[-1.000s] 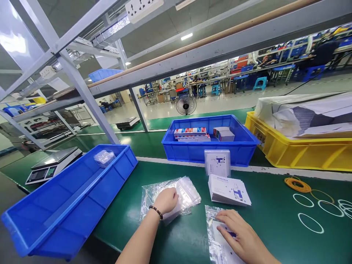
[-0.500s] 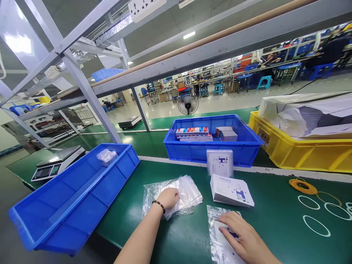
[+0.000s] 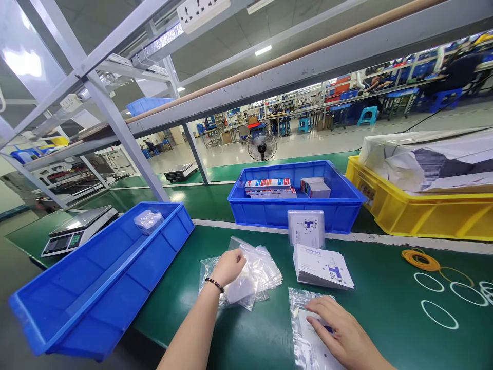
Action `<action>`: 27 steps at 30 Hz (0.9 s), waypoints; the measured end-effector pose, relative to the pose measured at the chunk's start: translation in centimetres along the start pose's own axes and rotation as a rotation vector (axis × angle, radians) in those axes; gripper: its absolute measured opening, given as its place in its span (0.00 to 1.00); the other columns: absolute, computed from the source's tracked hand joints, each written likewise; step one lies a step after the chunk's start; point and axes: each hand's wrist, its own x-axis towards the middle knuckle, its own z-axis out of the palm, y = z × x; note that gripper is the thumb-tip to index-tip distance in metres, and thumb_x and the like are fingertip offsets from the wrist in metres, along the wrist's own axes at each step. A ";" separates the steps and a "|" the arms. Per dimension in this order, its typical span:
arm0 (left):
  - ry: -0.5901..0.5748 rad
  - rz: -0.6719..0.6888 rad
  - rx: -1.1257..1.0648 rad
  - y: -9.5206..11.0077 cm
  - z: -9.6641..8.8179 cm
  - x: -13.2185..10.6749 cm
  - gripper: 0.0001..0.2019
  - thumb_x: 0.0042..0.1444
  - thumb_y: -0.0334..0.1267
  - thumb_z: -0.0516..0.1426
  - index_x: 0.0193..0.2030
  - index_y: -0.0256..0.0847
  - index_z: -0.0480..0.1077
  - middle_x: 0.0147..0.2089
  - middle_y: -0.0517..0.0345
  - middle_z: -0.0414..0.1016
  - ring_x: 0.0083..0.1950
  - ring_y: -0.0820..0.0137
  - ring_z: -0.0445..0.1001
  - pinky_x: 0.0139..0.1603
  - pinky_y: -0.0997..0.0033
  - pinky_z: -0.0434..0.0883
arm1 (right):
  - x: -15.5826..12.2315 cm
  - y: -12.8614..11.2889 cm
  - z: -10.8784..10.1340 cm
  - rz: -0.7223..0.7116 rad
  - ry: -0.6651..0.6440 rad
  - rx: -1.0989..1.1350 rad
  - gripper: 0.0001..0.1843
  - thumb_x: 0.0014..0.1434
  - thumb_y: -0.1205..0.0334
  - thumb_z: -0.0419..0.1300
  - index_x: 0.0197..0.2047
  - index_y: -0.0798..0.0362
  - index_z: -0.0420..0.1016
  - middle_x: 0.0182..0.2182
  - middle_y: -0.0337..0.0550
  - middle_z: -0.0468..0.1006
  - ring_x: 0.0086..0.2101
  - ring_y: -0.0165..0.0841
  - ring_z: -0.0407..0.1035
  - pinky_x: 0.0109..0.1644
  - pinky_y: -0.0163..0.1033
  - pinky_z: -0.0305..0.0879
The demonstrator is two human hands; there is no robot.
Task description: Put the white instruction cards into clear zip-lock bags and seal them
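My left hand (image 3: 230, 267), with a dark bead bracelet at the wrist, is closed in a pinch on a clear plastic bag (image 3: 241, 288) above a fanned pile of bags (image 3: 265, 267). My right hand (image 3: 337, 329) rests with fingers apart on a printed white booklet (image 3: 314, 341) inside a clear bag; its palm covers part of the print. Just beyond lies a stack of white booklets (image 3: 323, 267) with a blue picture. Behind that stack, a bagged bundle of booklets (image 3: 306, 228) leans upright against a blue bin (image 3: 262, 211).
A long blue bin (image 3: 127, 277) at left holds a plastic-wrapped bundle (image 3: 149, 221); a scale (image 3: 75, 231) stands beyond it. At right are a yellow bin (image 3: 435, 216), yellow bands (image 3: 419, 260) and white rings (image 3: 439, 314) on the green table. A metal shelf frame (image 3: 123, 131) rises ahead.
My left hand has lifted slightly and moved a little left, drawing a bag up from the pile. My right hand stays on the bagged booklet.
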 end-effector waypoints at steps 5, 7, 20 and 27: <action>-0.060 0.180 0.069 4.6 0.1 -2.9 0.08 0.50 0.33 0.50 0.24 0.39 0.67 0.24 0.58 0.70 0.27 0.70 0.66 0.26 0.74 0.56 | -0.5 -0.1 0.0 0.101 -0.031 0.137 0.17 0.59 0.50 0.48 0.43 0.48 0.72 0.35 0.45 0.77 0.34 0.36 0.71 0.38 0.40 0.69; -0.156 0.318 0.142 6.6 1.6 -4.2 0.08 0.49 0.34 0.50 0.24 0.39 0.69 0.23 0.55 0.71 0.25 0.68 0.67 0.25 0.72 0.57 | -0.8 0.0 0.2 0.182 -0.063 0.206 0.24 0.60 0.48 0.45 0.53 0.50 0.66 0.32 0.44 0.78 0.28 0.35 0.71 0.33 0.39 0.69; -0.320 0.020 -0.811 10.1 8.5 -3.2 0.14 0.51 0.40 0.47 0.19 0.38 0.63 0.17 0.64 0.62 0.16 0.77 0.59 0.19 0.78 0.58 | -0.2 0.0 -0.5 0.102 -0.127 -0.055 0.26 0.57 0.69 0.38 0.52 0.50 0.69 0.35 0.46 0.80 0.32 0.36 0.76 0.34 0.40 0.73; -0.256 -0.011 -0.959 9.7 10.4 -3.1 0.12 0.47 0.37 0.51 0.16 0.38 0.60 0.13 0.67 0.57 0.16 0.78 0.56 0.19 0.78 0.56 | 0.8 -1.4 -1.6 0.215 -0.135 0.049 0.14 0.58 0.59 0.47 0.32 0.50 0.73 0.27 0.44 0.76 0.28 0.35 0.71 0.31 0.38 0.69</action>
